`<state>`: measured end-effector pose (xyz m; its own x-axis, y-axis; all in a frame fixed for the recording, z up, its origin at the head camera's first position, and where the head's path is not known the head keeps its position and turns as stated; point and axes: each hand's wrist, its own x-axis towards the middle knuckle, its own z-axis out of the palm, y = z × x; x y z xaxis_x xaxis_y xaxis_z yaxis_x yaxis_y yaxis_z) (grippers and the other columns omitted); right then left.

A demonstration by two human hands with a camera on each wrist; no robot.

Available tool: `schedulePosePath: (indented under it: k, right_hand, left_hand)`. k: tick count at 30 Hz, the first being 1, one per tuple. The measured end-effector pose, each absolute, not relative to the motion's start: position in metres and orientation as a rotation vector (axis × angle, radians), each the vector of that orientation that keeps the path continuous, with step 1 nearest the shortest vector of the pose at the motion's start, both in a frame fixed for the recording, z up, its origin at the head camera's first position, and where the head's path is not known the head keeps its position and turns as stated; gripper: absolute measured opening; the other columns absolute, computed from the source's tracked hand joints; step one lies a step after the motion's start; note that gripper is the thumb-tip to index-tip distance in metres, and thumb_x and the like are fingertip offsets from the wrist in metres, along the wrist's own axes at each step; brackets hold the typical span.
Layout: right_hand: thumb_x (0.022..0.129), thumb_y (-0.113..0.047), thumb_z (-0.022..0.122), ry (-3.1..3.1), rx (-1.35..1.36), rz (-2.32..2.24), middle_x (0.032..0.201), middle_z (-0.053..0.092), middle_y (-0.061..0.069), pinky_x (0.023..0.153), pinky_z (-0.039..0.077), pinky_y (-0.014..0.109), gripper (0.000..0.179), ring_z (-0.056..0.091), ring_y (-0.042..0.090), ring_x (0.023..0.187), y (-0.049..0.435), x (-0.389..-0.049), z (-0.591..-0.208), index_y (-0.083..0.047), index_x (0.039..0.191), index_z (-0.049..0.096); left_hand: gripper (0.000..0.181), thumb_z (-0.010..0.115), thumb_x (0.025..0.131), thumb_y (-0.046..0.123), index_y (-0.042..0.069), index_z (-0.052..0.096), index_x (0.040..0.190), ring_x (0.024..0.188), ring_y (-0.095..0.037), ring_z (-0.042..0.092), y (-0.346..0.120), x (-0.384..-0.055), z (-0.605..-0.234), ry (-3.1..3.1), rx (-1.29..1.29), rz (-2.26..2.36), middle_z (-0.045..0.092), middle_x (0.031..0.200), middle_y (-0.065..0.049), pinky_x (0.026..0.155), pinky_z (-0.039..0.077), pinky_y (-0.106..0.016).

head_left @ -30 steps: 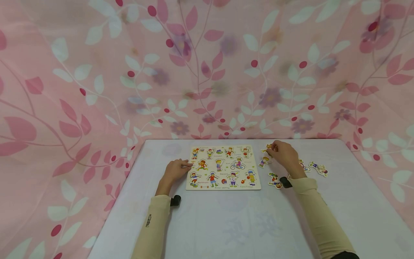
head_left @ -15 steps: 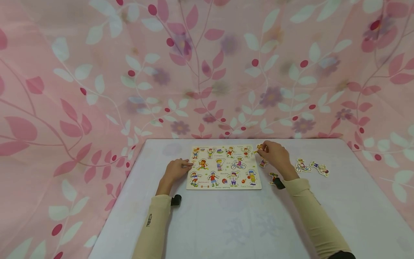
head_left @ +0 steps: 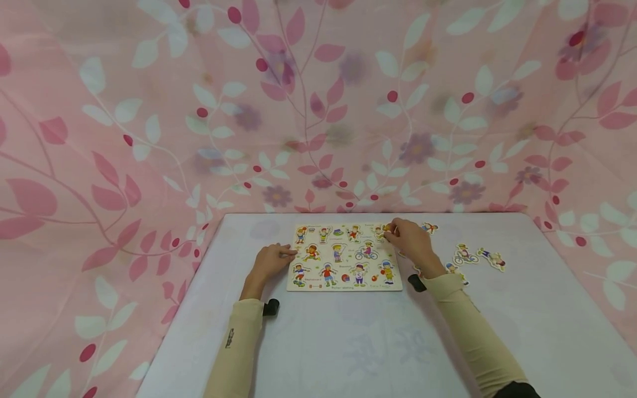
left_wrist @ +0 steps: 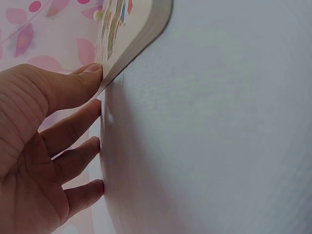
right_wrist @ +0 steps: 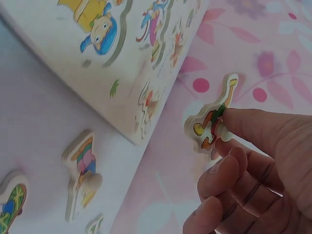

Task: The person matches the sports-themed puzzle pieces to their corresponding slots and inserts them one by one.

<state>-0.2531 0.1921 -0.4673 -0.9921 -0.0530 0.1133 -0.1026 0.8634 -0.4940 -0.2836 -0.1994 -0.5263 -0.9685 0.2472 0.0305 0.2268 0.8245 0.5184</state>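
Note:
A flat wooden puzzle board printed with children doing sports lies at the middle back of the table. My left hand is at its left edge; in the left wrist view the thumb touches the board's edge while the other fingers, spread, reach down to the tabletop. My right hand pinches a small puzzle piece between thumb and forefinger, a figure with yellow, green and red parts. In the head view that hand is over the board's upper right corner, and its fingers mostly cover the piece.
Several loose puzzle pieces lie right of the board: a cyclist, a figure farther right, and a small one behind the right hand. Another piece is near the right sleeve. A pink floral cloth hangs behind the table.
My right hand has moved left with the puzzle piece, from beside the board to over its upper right corner. Loose pieces behind that arm have come into view. The left hand stays put.

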Motion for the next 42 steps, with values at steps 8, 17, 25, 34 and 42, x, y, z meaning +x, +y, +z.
schedulePosePath:
  k: [8, 17, 25, 34, 42]
  right_hand:
    - [0.092, -0.025, 0.071, -2.937, 0.162, 0.801, 0.068, 0.05, 0.004, 0.05, 0.032, 0.031, 0.02, 0.045, 0.019, 0.059, 0.179, -0.256, -0.467, -0.008, 0.092, 0.059]
    - [0.093, -0.027, 0.07, -2.995, 0.173, 0.82, 0.071, 0.054, 0.002, 0.05, 0.034, 0.029, 0.019, 0.047, 0.017, 0.059, 0.165, -0.259, -0.471, -0.01, 0.093, 0.062]
    - [0.093, -0.028, 0.07, -2.997, 0.241, 0.811, 0.068, 0.053, 0.0, 0.05, 0.034, 0.03, 0.018, 0.046, 0.017, 0.059, 0.154, -0.263, -0.474, -0.013, 0.091, 0.062]
    - [0.093, -0.029, 0.07, -3.016, 0.319, 0.79, 0.071, 0.056, -0.001, 0.048, 0.036, 0.029, 0.017, 0.048, 0.016, 0.058, 0.136, -0.266, -0.472, -0.013, 0.093, 0.063]
    - [0.092, -0.028, 0.071, -3.011, 0.38, 0.782, 0.071, 0.057, -0.001, 0.049, 0.036, 0.029, 0.018, 0.048, 0.016, 0.059, 0.113, -0.267, -0.473, -0.012, 0.09, 0.062]
  left_hand:
    - [0.021, 0.073, 0.09, 0.025, 0.017, 0.078, 0.109, 0.135, -0.037, 0.044, -0.199, -0.283, -0.526, 2.959, 0.394, 0.839, 0.063, 0.131, -0.006, 0.111, 0.031, -0.054]
    - [0.022, 0.073, 0.09, 0.026, 0.018, 0.078, 0.11, 0.135, -0.036, 0.044, -0.2, -0.285, -0.528, 2.957, 0.387, 0.831, 0.063, 0.131, -0.005, 0.111, 0.032, -0.052]
    - [0.021, 0.073, 0.09, 0.026, 0.018, 0.078, 0.11, 0.135, -0.037, 0.044, -0.199, -0.284, -0.526, 2.957, 0.378, 0.84, 0.063, 0.131, -0.005, 0.111, 0.032, -0.053]
    - [0.022, 0.072, 0.091, 0.025, 0.017, 0.077, 0.11, 0.134, -0.038, 0.044, -0.2, -0.283, -0.524, 2.957, 0.398, 0.836, 0.063, 0.131, -0.006, 0.111, 0.031, -0.053]
    - [0.022, 0.072, 0.091, 0.025, 0.017, 0.078, 0.11, 0.134, -0.038, 0.044, -0.2, -0.283, -0.524, 2.954, 0.412, 0.842, 0.062, 0.131, -0.007, 0.111, 0.031, -0.053]
